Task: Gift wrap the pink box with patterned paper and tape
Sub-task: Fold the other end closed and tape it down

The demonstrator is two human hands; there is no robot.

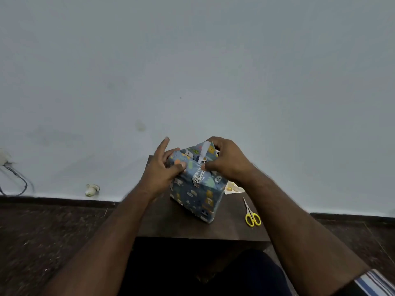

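Standing upright near the middle of the small dark table [171, 227], long axis vertical and top end tipped slightly away toward the wall: the box [195, 197], already covered in blue patterned paper [188, 195], no pink showing. Clasped around its upper part by the left hand [162, 167], thumb pressing the fold and index finger raised free, and by the right hand [226, 159], fingers curled over the top flap and thumb pinning the tape [197, 178]. Best to hold the flap taut, then smooth the strip flat from seam downward; yellow scissors [252, 216] lying unused just beside.
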